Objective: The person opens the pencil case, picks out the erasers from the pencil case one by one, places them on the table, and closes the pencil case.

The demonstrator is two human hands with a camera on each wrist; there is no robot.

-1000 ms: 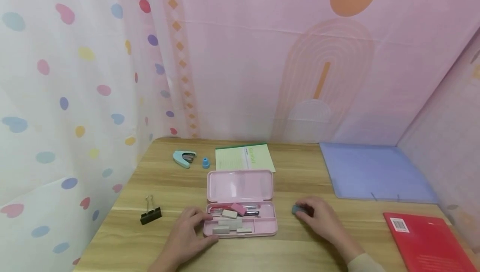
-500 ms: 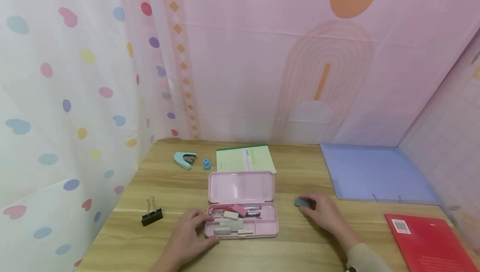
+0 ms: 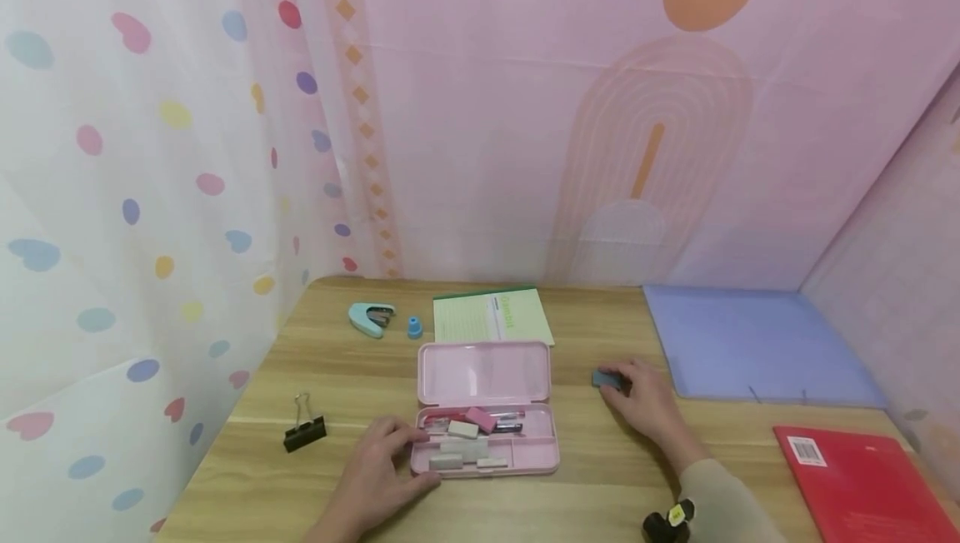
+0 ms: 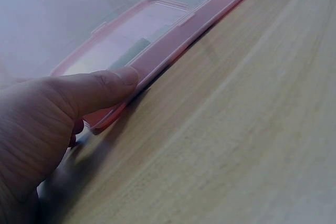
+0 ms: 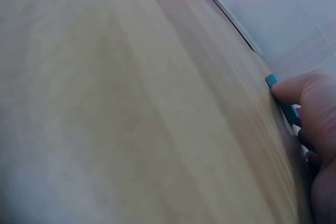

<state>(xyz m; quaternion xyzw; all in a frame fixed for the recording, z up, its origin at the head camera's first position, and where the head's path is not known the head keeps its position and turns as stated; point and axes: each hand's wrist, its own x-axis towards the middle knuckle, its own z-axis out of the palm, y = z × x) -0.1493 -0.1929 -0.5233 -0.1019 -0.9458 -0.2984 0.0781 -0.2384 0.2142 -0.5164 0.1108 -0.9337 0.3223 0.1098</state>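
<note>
A pink pencil case (image 3: 535, 453) lies open in front of me, its lid tipped back. Inside are pens, a pink eraser (image 3: 481, 420), a white eraser (image 3: 462, 429) and several pale blocks. My left hand (image 3: 375, 476) holds the case's left end; in the left wrist view its thumb (image 4: 113, 85) presses the front wall. To the right of the case, my right hand (image 3: 645, 400) pinches a small blue-grey block (image 3: 604, 379), perhaps an eraser, at the table surface. The right wrist view shows the block (image 5: 283, 100) under the thumb, with the other fingers partly hidden.
A green notepad (image 3: 480, 316) lies behind the case, with a blue cone-shaped piece (image 3: 414, 327) and a mint stapler (image 3: 369, 320) to its left. A black binder clip (image 3: 305, 433) is at the left. A blue folder (image 3: 757, 347) and a red booklet (image 3: 862, 485) lie on the right.
My right hand has moved away from me across the table with the blue-grey block, ending nearer the blue folder. The left hand stays on the pencil case.
</note>
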